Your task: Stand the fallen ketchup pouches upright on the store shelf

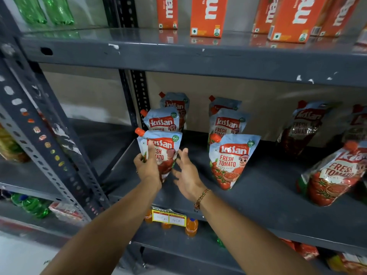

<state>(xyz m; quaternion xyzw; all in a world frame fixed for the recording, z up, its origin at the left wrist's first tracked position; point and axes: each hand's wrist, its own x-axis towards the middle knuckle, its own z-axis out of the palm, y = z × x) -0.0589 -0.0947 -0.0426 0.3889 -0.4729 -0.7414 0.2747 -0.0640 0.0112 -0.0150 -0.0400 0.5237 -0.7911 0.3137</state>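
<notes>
Grey shelf (258,195), front-left: the pouch (159,153) stands spout-up, long axis vertical, in your left grip (148,165), thumb across its face, while your right grip (184,175), spread and empty, waits just beside its right edge.

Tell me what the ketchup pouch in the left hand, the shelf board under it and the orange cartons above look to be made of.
Ketchup pouch: flexible plastic film, likely laminated, semi-glossy; it creases and bulges, and has a rigid orange plastic cap.
Shelf board: apparently painted metal, dark grey, dull; white chips along the edges and perforated uprights suggest steel.
Orange cartons: coated paperboard, by their sharp folded edges and smooth printed faces.
</notes>
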